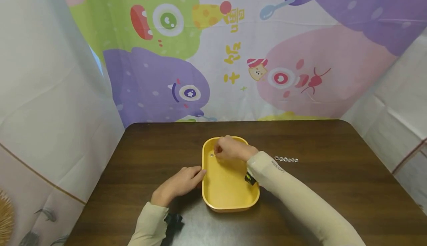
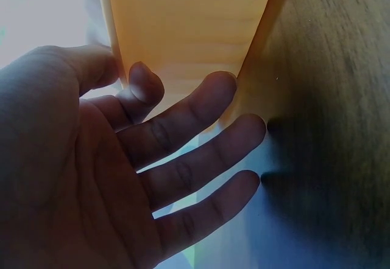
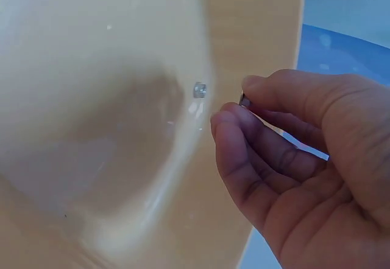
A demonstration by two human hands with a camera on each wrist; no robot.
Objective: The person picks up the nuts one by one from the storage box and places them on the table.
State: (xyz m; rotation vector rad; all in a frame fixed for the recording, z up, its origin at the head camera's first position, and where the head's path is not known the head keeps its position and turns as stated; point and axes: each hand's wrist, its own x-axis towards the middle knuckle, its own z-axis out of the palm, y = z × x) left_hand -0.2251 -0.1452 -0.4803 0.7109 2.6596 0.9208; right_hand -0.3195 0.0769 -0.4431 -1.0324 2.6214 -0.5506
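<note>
A yellow tray (image 1: 230,186) stands on the brown table, and my left hand (image 1: 181,183) is at its left side. The left thumb lies over the rim with the forefinger against the outer wall (image 2: 189,25), while the other left fingers spread loosely below. Over the far part of the tray, my right hand (image 1: 231,148) pinches a small metal nut (image 3: 245,100) between thumb and forefinger, mostly covered by the fingertips. Another small silvery nut (image 3: 200,90) lies on the tray floor near the wall, left of the right fingertips; the head view shows this nut (image 1: 211,155) too.
Right of the tray, several small silvery nuts (image 1: 285,159) lie in a row on the table (image 1: 320,186), beyond the right forearm. A cloth (image 1: 233,101) printed with cartoon monsters hangs behind the table's far edge. Pale cloths hang at both sides.
</note>
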